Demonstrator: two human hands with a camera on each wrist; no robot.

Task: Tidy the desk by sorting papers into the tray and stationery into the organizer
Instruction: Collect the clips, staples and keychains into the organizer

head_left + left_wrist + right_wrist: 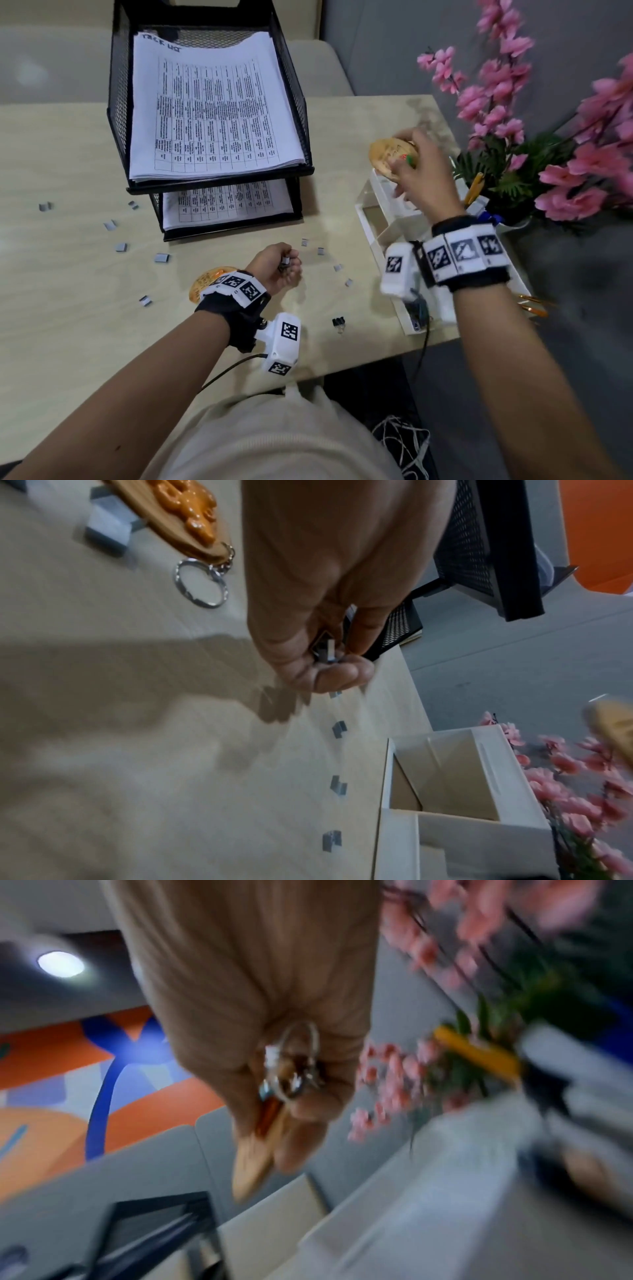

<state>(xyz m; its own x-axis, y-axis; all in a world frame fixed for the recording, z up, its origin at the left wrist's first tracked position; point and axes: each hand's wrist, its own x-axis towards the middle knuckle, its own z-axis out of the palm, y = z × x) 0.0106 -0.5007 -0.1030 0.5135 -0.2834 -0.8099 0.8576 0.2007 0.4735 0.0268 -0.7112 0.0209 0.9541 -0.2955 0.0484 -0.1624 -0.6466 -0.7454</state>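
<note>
Your left hand (279, 267) hovers low over the pale wooden desk (68, 308), fingers curled around small grey staple blocks (327, 649); these sit inside the fist, between thumb and fingertips. A round wooden keychain with orange relief (178, 515) lies on the desk just beside your left wrist. More grey staple strips (161, 257) lie scattered across the desk. Your right hand (423, 171) is raised over the white compartmented organizer (373, 219), pinching a second round wooden keychain (387, 154), whose disc projects past the fingertips. Farther back, the black mesh two-tier tray (120, 102) holds printed paper sheets (212, 109).
</note>
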